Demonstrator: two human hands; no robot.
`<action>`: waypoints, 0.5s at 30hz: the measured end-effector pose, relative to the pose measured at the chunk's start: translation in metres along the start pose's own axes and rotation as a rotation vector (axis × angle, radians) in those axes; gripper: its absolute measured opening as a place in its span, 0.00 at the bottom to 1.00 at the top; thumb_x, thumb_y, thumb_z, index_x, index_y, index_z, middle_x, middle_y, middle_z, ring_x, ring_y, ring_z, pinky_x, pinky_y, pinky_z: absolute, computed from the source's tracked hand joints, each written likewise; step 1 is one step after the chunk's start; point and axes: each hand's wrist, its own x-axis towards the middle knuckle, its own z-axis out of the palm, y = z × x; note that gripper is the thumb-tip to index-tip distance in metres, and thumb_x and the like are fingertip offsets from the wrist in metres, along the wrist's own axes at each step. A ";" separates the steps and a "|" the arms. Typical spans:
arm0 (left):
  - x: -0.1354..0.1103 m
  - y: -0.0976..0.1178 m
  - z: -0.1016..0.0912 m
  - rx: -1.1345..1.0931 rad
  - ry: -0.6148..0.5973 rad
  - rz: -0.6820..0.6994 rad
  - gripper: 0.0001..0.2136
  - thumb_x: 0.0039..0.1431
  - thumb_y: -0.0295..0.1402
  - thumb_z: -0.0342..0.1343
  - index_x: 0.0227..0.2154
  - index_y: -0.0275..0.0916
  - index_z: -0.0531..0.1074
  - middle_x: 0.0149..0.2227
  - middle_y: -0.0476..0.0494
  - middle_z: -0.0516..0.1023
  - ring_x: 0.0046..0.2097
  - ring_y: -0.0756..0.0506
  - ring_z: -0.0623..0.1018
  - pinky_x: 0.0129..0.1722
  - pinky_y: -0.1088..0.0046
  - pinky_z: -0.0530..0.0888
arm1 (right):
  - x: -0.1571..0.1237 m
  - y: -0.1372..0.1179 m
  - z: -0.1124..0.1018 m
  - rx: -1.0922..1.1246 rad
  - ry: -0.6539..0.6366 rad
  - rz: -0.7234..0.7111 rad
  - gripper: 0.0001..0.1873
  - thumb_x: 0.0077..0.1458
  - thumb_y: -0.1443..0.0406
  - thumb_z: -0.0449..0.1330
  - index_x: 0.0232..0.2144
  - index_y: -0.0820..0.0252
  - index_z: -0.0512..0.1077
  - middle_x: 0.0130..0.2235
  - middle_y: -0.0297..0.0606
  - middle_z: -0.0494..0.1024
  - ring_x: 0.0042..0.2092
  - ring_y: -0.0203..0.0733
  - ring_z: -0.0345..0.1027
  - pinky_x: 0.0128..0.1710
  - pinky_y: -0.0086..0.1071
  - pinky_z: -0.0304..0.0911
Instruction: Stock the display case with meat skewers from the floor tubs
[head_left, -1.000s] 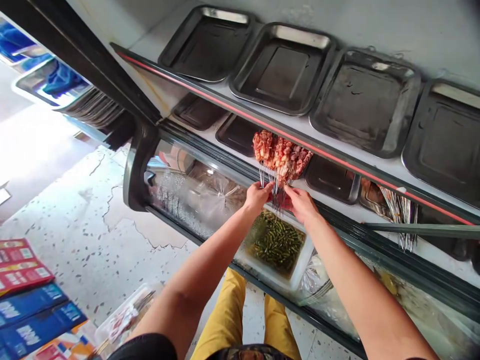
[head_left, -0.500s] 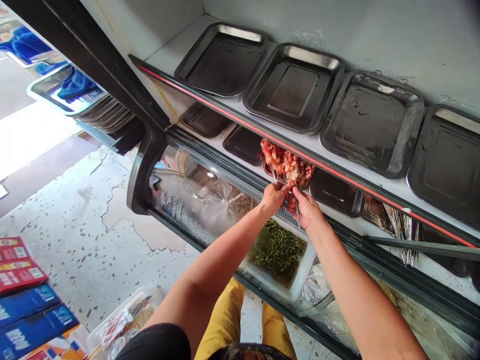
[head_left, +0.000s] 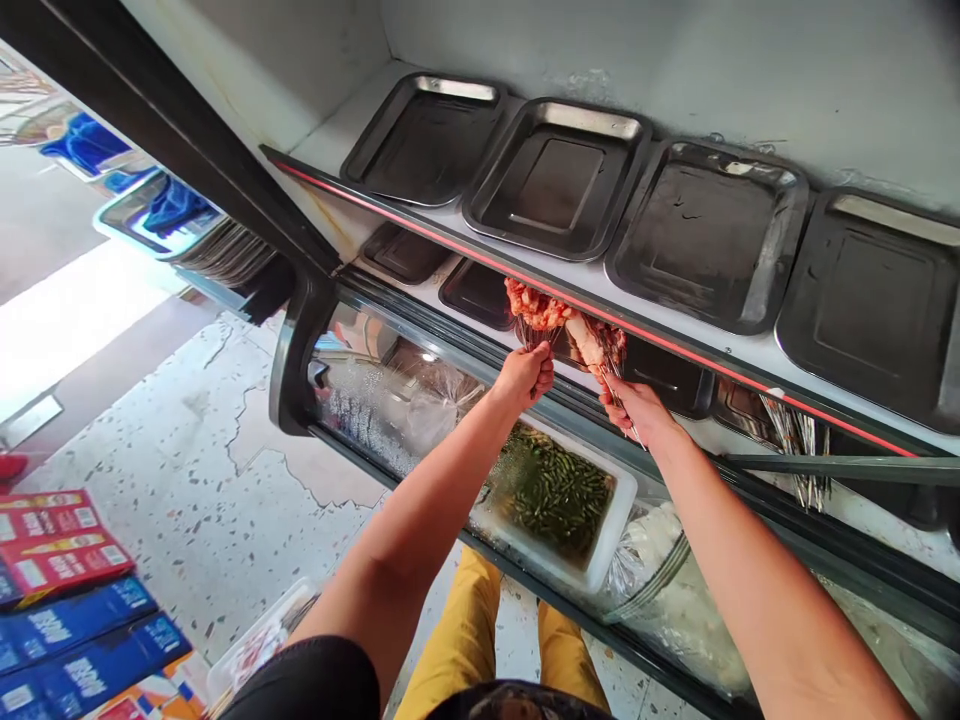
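My left hand [head_left: 526, 374] is closed around the thin metal ends of a bunch of meat skewers [head_left: 534, 306], whose red meat points toward the lower shelf. Beside it, my right hand [head_left: 636, 406] grips a second, smaller bunch of meat skewers [head_left: 589, 340], with paler meat at the front and darker red behind. A gap separates the two bunches. Both hands are at the cabinet's opening, just below the red-edged upper shelf [head_left: 420, 215], which hides part of the meat. Under the right-hand bunch lies a dark metal tray [head_left: 667, 375].
Metal trays [head_left: 559, 185] line the upper shelf. More skewers [head_left: 799, 450] stick out at the lower right near a dark bar [head_left: 840, 468]. Below the glass, a white tub [head_left: 621, 500] holds green peppers in liquid. Cartons [head_left: 67, 540] stand on the floor at left.
My hands were together on one cluster of skewers and have moved apart. The right hand has drawn some of the skewers away to the right. The view has shifted slightly.
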 end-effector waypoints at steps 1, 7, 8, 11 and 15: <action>-0.002 -0.001 -0.003 0.012 -0.015 0.021 0.17 0.70 0.32 0.54 0.23 0.38 0.61 0.15 0.60 0.55 0.14 0.59 0.54 0.13 0.83 0.48 | -0.001 -0.002 -0.002 0.009 0.004 -0.013 0.24 0.50 0.51 0.74 0.26 0.59 0.67 0.18 0.26 0.67 0.14 0.22 0.46 0.10 0.19 0.39; -0.023 -0.032 -0.035 0.039 -0.102 0.183 0.20 0.59 0.43 0.67 0.26 0.40 0.62 0.16 0.61 0.58 0.15 0.59 0.55 0.14 0.82 0.49 | -0.031 0.017 -0.019 0.090 0.011 -0.094 0.27 0.46 0.44 0.73 0.27 0.58 0.68 0.18 0.22 0.62 0.14 0.22 0.43 0.11 0.20 0.38; -0.026 -0.039 -0.041 0.049 -0.110 0.203 0.21 0.56 0.45 0.69 0.26 0.40 0.62 0.16 0.61 0.58 0.15 0.59 0.55 0.14 0.82 0.49 | -0.041 0.024 -0.023 0.098 0.016 -0.094 0.29 0.44 0.43 0.73 0.28 0.58 0.68 0.19 0.22 0.62 0.14 0.22 0.43 0.11 0.20 0.38; -0.037 -0.059 -0.057 0.110 -0.120 0.233 0.25 0.49 0.51 0.71 0.26 0.40 0.62 0.17 0.61 0.59 0.16 0.59 0.56 0.14 0.82 0.50 | -0.075 0.045 -0.035 0.109 0.081 -0.070 0.35 0.36 0.37 0.73 0.28 0.59 0.70 0.19 0.22 0.62 0.15 0.22 0.43 0.11 0.21 0.38; -0.049 -0.086 -0.066 0.212 -0.140 0.205 0.28 0.45 0.56 0.71 0.25 0.40 0.61 0.17 0.61 0.58 0.16 0.59 0.56 0.13 0.82 0.51 | -0.134 0.070 -0.049 0.123 0.203 0.009 0.37 0.31 0.35 0.73 0.29 0.59 0.72 0.19 0.23 0.63 0.16 0.22 0.46 0.12 0.20 0.39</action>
